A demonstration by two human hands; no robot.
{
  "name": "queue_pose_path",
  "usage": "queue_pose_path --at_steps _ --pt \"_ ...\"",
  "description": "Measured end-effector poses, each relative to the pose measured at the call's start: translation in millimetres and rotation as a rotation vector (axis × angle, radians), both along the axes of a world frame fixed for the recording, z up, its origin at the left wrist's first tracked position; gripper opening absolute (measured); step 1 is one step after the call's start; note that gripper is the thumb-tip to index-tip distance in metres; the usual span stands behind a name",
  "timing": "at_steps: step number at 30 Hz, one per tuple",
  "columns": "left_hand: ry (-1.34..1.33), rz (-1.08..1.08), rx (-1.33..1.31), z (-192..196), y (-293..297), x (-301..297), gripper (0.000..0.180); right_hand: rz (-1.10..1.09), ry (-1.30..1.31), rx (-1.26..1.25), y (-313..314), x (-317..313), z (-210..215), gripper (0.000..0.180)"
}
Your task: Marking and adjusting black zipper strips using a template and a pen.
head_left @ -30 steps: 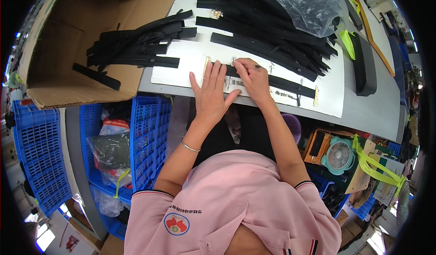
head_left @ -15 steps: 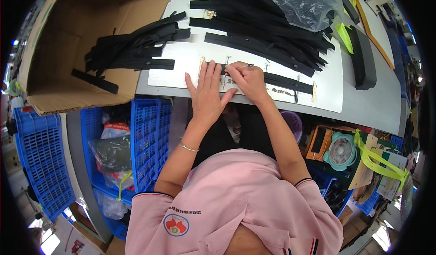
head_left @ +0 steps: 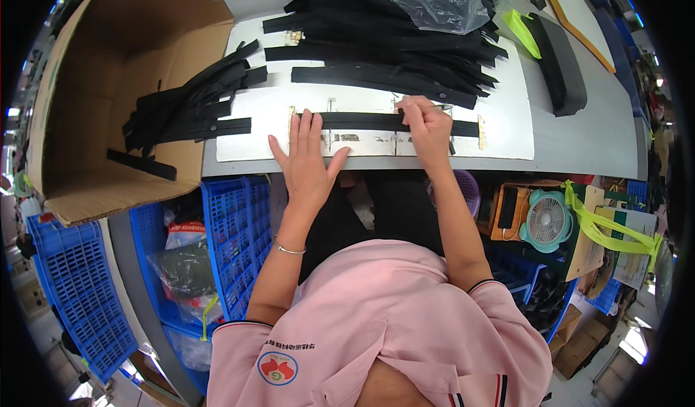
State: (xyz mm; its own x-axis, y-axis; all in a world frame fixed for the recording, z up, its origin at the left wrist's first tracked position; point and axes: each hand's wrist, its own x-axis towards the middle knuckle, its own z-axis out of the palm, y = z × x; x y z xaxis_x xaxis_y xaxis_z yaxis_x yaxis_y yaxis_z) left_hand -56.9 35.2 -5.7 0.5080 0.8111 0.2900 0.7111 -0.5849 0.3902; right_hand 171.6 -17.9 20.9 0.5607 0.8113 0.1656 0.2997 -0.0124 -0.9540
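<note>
A single black fabric strip (head_left: 362, 122) lies straight across the white board (head_left: 503, 135) near the table's front edge. My left hand (head_left: 305, 164) is open, its outstretched fingers lying flat over the strip's left end. At the strip's right part, my right hand (head_left: 428, 130) is closed in a pinch round a thin pen (head_left: 443, 106), whose tip is hidden by the fingers. Dark ruled lines and smudges mark the board along the strip. Beyond my hands lies a pile of black strips (head_left: 376, 48), partly under a clear plastic bag (head_left: 449, 1).
An open cardboard box (head_left: 159, 23) on the left has more black strips (head_left: 188, 106) hanging over its edge. A black foam block (head_left: 557, 66) with a yellow-green ribbon lies at the right. Below the table are blue crates (head_left: 239, 240) and a small teal fan (head_left: 546, 221).
My right hand has moved right along the strip with the pen, away from my left hand. My left hand still lies at the strip's left end. The whole view has shifted a little.
</note>
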Motion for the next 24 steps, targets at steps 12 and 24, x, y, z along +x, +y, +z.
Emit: queue_pose_path --at_steps 12,24 --pt "-0.01 -0.137 -0.067 6.0 -23.5 35.9 0.083 -0.05 -0.101 -0.057 -6.2 16.6 -23.2 0.023" --pt "0.012 -0.197 -0.073 3.1 -41.6 67.0 0.066 -0.043 -0.265 0.025 -5.6 14.0 -21.4 0.02"
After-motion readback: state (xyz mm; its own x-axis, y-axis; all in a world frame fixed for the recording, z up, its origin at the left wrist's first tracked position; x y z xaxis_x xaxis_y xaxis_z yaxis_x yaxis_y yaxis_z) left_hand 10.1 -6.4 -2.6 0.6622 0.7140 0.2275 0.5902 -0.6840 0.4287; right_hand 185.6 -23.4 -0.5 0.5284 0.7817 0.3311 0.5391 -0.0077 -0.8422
